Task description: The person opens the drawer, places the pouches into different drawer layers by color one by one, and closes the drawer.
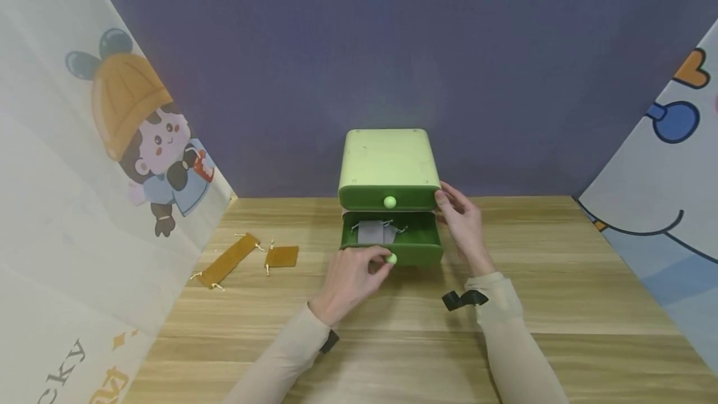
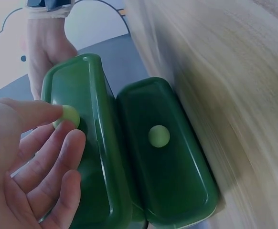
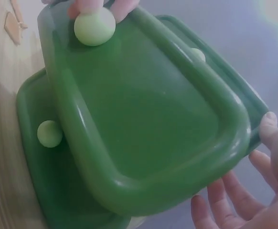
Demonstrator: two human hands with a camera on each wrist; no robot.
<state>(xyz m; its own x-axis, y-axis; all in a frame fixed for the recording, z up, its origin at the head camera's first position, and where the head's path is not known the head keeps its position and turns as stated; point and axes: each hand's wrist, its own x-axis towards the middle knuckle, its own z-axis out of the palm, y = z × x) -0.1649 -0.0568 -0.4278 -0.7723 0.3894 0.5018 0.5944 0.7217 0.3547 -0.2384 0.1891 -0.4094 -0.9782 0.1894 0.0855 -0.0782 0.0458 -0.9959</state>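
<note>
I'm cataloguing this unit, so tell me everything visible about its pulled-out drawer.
The pulled-out drawer is dark green, smooth and glossy, apparently plastic, open-topped, with rounded front corners and a round, pale green knob. It stands out between the upper drawer and the lower drawer, with at least one grey drawstring pouch inside, left of centre. The left hand pinches the knob.

The left hand [image 1: 350, 276] pinches the knob [image 1: 391, 259] of an open drawer [image 1: 417, 255] containing grey pouches [image 1: 371, 232]; the right hand [image 1: 464, 224] touches the green cabinet [image 1: 389, 158]; brown pouches [image 1: 282, 257] lie on the wooden tabletop [image 1: 566, 292].
</note>
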